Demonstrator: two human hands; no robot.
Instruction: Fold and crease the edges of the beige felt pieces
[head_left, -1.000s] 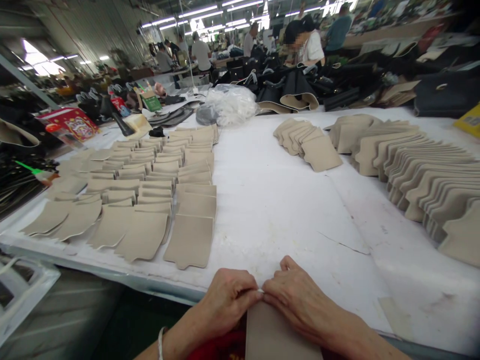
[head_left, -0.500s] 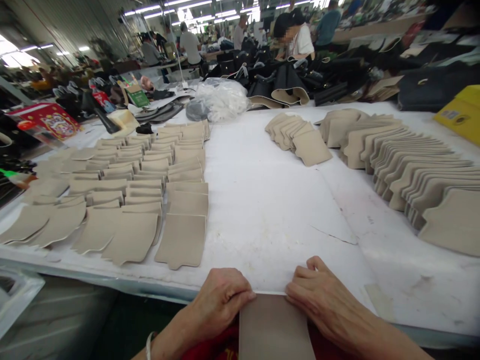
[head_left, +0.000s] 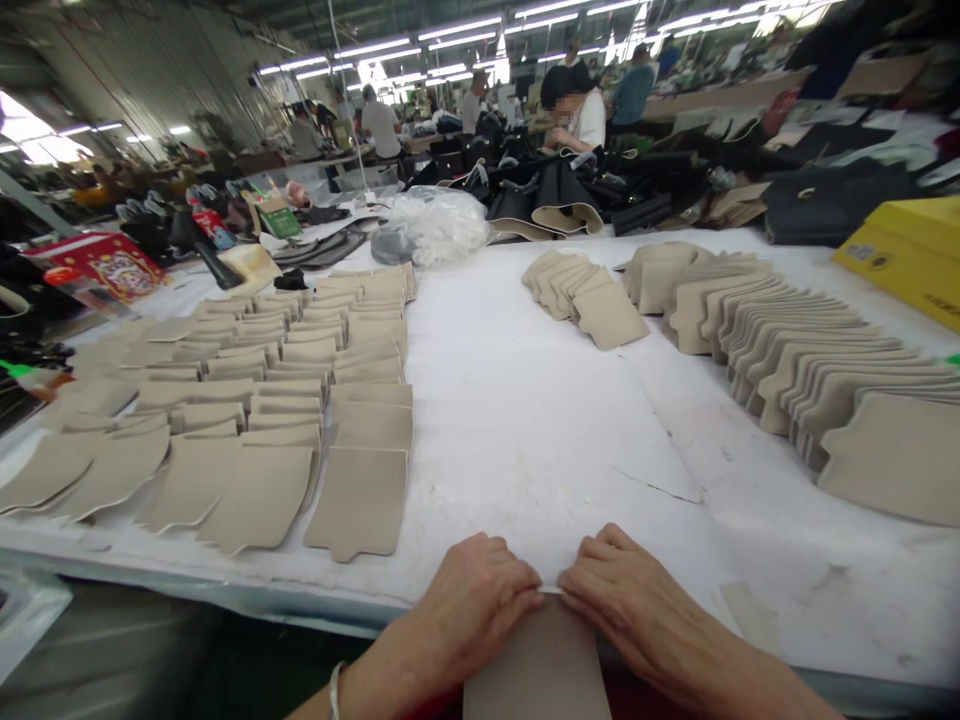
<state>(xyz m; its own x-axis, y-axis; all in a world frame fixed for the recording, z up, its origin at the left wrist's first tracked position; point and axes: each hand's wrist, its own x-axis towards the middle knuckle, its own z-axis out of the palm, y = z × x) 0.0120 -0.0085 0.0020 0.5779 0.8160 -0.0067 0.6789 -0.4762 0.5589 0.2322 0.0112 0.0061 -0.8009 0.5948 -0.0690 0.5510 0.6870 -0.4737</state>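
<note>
A flat beige cut piece [head_left: 536, 665] lies at the near edge of the white table [head_left: 525, 420], right in front of me. My left hand [head_left: 476, 605] is closed, its fingers pinching the piece's top edge. My right hand [head_left: 622, 595] is closed too, pinching the same edge just to the right, the fingertips of both hands nearly touching. The lower part of the piece hangs over the table's edge toward my lap.
Rows of several overlapping beige pieces [head_left: 300, 390] cover the table's left half. A long fanned stack [head_left: 810, 360] and a smaller fan [head_left: 585, 295] lie on the right. A yellow box [head_left: 907, 255] sits far right; a plastic bag [head_left: 439, 220] and black material sit behind. Other people work at distant tables.
My hands, apart along the piece's top edge half a second ago, have come back together at its middle. The view has shifted slightly.
</note>
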